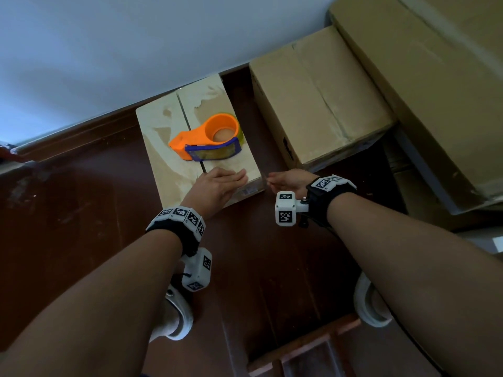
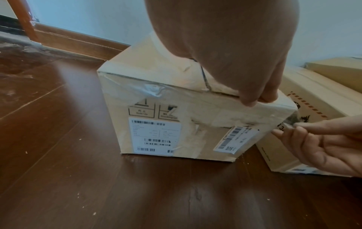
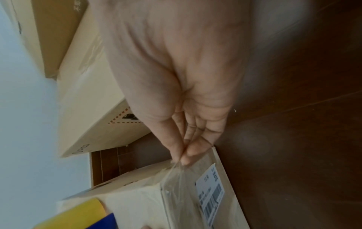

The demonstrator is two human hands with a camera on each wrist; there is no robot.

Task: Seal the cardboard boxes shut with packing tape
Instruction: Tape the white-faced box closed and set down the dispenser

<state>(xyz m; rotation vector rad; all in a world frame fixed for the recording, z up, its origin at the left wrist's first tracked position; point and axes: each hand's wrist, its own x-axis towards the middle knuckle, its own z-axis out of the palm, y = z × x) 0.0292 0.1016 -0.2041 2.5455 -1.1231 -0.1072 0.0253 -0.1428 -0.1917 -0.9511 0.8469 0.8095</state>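
On small box (image 1: 163, 137), left hand (image 1: 217, 186) presses; right hand (image 1: 288, 180) pinches tape (image 3: 176, 175).

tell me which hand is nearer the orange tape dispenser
Left. The left hand rests on the small box top just in front of the tape dispenser. The right hand is off the box's right corner, pinching a clear tape strip.

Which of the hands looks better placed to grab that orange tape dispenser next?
Left, probably. The left hand lies open on the small box, just in front of the dispenser and holding nothing. The right hand is off the box's corner, pinching a strip of clear tape.
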